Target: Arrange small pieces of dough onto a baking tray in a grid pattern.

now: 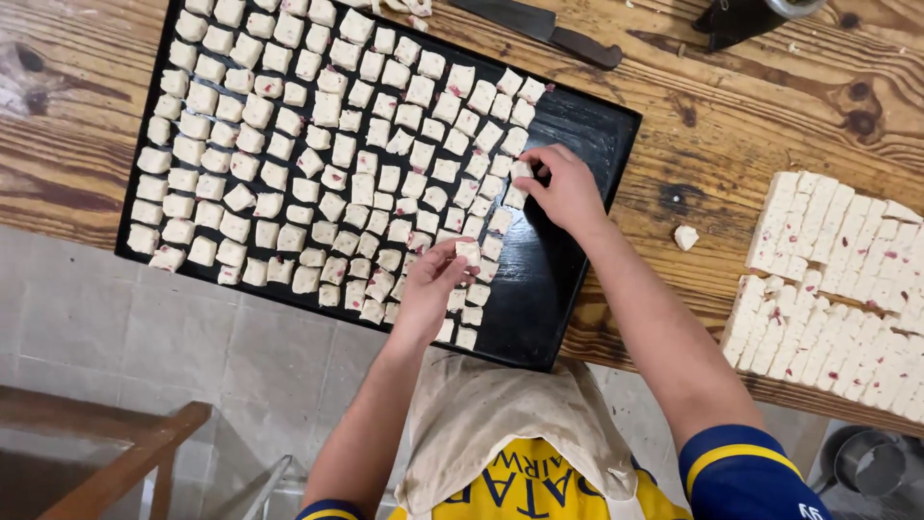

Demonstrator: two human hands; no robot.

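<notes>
The left hand point(435, 279) grips one small dough square point(469, 252) between thumb and fingertips, just above the lower right end of the rows on the black tray point(577, 144). The right hand point(568, 188) is further up the tray and pinches another square point(521, 169) at the right end of a row, pressing it beside its neighbours. Both hands are closed on a piece, neither is free.

The filled rows lie to the left of the hands; the bare strip of the tray lies to the right, between the last column and the tray's rim. The tray's long axis runs from upper left to lower right across the tabletop point(751, 106). The cut dough slab point(828, 289), the stock of more squares, lies at the far right, so the right hand is nearer to it. One loose piece point(685, 237) lies on the wood between tray and slab.

The squares are pale, matt and soft-looking, with small red specks. The tray is dark, smooth and a little shiny. The tabletop is rough wood with knots. A knife point(539, 29) lies above the tray.
</notes>
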